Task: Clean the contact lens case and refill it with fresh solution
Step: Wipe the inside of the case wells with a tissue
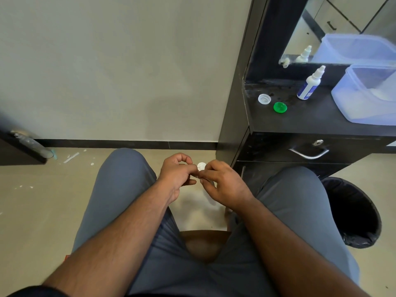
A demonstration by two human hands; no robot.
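Centre frame, above the knees: the case (201, 166) sits between both hands. The right hand (222, 185) pinches its lower part with curled fingers; the left hand (176, 172), fingers curled, touches its left edge. Upper right, on the counter (310, 118): white cap (264, 98), green cap (280, 107), bottle (309, 85).
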